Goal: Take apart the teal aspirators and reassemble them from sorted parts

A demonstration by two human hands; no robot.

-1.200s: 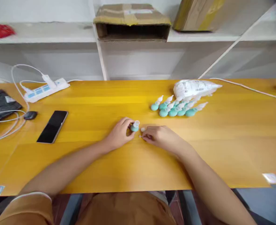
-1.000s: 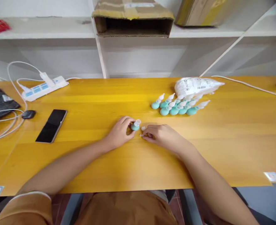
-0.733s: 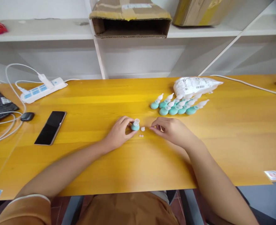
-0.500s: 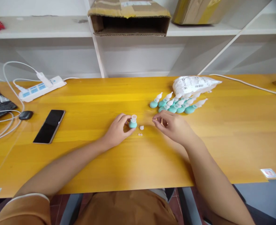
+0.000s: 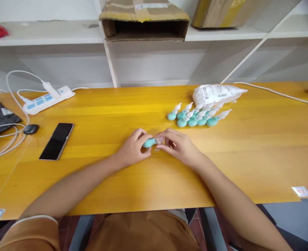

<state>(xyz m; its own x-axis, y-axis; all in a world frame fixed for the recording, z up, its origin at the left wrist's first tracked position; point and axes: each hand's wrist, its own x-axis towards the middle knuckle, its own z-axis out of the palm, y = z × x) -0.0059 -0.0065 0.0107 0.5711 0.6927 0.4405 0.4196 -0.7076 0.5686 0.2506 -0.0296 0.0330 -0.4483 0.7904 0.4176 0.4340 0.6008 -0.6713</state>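
My left hand [image 5: 134,148] is closed round the teal bulb of a nasal aspirator [image 5: 149,142], which lies tipped on its side with its clear collar [image 5: 158,140] pointing right. At that collar, the thumb and fingers of my right hand [image 5: 178,144] are closed from the other side. Whether a small part sits between those fingertips is hidden. Two tiny pale discs [image 5: 157,149] lie on the table just below the collar. Beyond my right hand stand several assembled nasal aspirators [image 5: 193,120], teal bulbs with whitish pointed tips.
A white plastic package [image 5: 218,94] lies behind the assembled aspirators. To the left are a phone [image 5: 56,141], a black mouse-like object [image 5: 31,129], and a power strip [image 5: 49,101] with white cables. An open cardboard box [image 5: 145,26] sits on the shelf above the wooden table [image 5: 133,188].
My right hand has moved left to the aspirator's collar. My left hand has tipped the aspirator from upright to sideways. The small round whitish piece beside it no longer shows on the table.
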